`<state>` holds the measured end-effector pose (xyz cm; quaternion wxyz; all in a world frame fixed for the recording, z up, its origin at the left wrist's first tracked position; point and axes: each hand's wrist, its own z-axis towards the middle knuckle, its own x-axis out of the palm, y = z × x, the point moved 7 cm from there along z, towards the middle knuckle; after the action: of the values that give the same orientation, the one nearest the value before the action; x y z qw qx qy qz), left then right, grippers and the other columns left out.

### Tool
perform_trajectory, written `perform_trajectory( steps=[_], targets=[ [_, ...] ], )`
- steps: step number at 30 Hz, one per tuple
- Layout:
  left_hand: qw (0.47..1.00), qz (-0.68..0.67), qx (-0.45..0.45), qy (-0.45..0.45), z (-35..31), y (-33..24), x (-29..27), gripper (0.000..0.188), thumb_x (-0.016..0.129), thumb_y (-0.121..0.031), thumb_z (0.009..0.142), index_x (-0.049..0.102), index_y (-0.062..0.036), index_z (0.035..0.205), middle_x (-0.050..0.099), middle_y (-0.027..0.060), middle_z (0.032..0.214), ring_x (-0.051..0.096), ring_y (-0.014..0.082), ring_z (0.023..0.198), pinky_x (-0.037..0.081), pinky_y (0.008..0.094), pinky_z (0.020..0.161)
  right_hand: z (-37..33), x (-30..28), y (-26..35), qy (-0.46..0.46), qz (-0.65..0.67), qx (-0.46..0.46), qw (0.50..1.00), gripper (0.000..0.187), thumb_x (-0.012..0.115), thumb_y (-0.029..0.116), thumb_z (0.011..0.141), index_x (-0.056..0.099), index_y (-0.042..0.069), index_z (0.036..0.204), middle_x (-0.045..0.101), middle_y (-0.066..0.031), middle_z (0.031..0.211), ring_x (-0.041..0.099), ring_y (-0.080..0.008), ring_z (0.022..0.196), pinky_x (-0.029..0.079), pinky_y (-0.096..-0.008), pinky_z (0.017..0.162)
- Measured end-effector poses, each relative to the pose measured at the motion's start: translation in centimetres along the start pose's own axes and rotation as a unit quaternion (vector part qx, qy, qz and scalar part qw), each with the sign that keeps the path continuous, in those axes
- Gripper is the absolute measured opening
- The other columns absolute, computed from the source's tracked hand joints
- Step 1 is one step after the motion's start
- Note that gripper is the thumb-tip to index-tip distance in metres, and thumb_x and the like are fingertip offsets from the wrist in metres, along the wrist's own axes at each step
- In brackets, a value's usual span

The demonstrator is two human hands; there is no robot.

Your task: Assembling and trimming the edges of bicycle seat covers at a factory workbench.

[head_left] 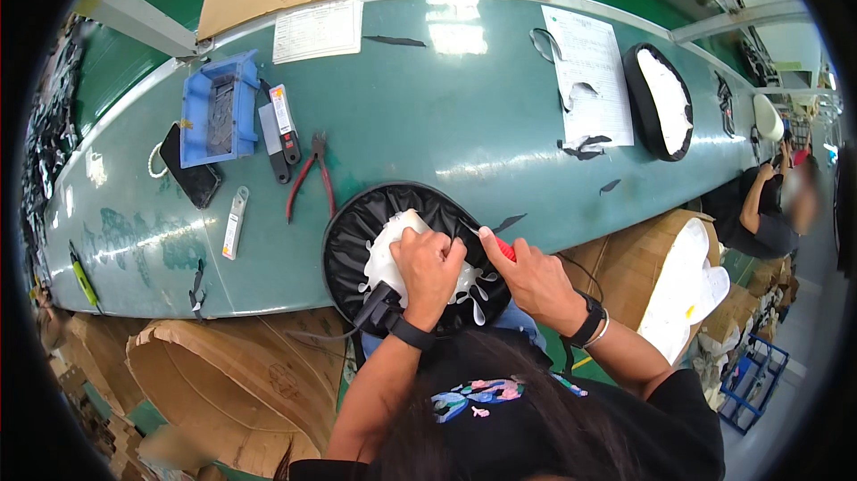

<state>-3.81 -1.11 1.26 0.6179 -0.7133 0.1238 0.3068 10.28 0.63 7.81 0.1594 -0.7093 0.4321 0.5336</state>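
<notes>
A round black cover (344,222) with a gathered inner face rests at the table's front edge, close to my body. Inside it lies a white piece (382,258) with ragged, looped edges. My left hand (427,271) is closed in a fist on the white piece and grips it. My right hand (540,285) wraps round the red handle (505,250) of a slim tool at the cover's right rim. The tool's thin dark tip points left over the rim; its exact kind is hard to make out.
Beyond the cover lie red-handled nippers (312,176), utility knives (283,120), a blue bin (198,136) and a phone (189,173). A black oval part with white underside (662,102) sits right, near paper sheets (585,53). Cardboard boxes (223,383) flank me; a co-worker (759,213) sits far right.
</notes>
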Motion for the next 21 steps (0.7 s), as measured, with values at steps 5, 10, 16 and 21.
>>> perform_trajectory(
  steps=[5,10,16,21],
  targets=[
    [0.997,-0.026,-0.033,0.058,-0.1,0.7,-0.2,0.024,0.07,-0.017,0.072,0.054,-0.0055,0.058,0.056,0.0049,0.07,0.047,0.0233,0.074,0.032,0.0401,0.072,-2.5,1.2,-0.3,0.019,-0.016,0.0,1.0,0.075,0.056,0.004,0.078,0.03,0.009,0.148,0.05,-0.0147,0.083,0.058,-0.0284,0.064,0.049,-0.0397,0.05],
    [0.955,0.124,0.266,0.049,1.6,-3.2,-1.0,0.015,0.07,-0.014,0.067,0.057,-0.0071,0.066,0.056,0.0043,0.097,0.048,0.022,0.09,0.035,0.0394,0.076,-1.8,0.3,-0.2,0.005,0.007,0.013,1.0,0.073,0.052,0.002,0.08,0.03,0.009,0.149,0.049,-0.0134,0.08,0.056,-0.0276,0.061,0.046,-0.0405,0.049],
    [0.909,0.111,0.358,0.182,3.3,-5.1,0.4,0.02,0.071,-0.02,0.071,0.057,-0.0065,0.068,0.051,0.0067,0.078,0.046,0.0239,0.084,0.035,0.0375,0.076,-1.9,0.7,-0.8,0.014,0.031,0.048,0.998,0.067,0.051,0.003,0.085,0.031,0.01,0.149,0.049,-0.0124,0.08,0.056,-0.0281,0.062,0.044,-0.0404,0.049],
    [0.903,-0.037,0.323,0.28,3.9,-3.3,0.9,0.028,0.071,-0.023,0.072,0.054,-0.0067,0.057,0.049,0.0041,0.069,0.044,0.0216,0.082,0.031,0.037,0.077,-4.2,2.7,-2.7,-0.005,0.054,0.026,0.998,0.066,0.052,0.007,0.086,0.031,0.013,0.149,0.05,-0.0128,0.082,0.058,-0.0276,0.066,0.044,-0.0405,0.049]
  ],
)
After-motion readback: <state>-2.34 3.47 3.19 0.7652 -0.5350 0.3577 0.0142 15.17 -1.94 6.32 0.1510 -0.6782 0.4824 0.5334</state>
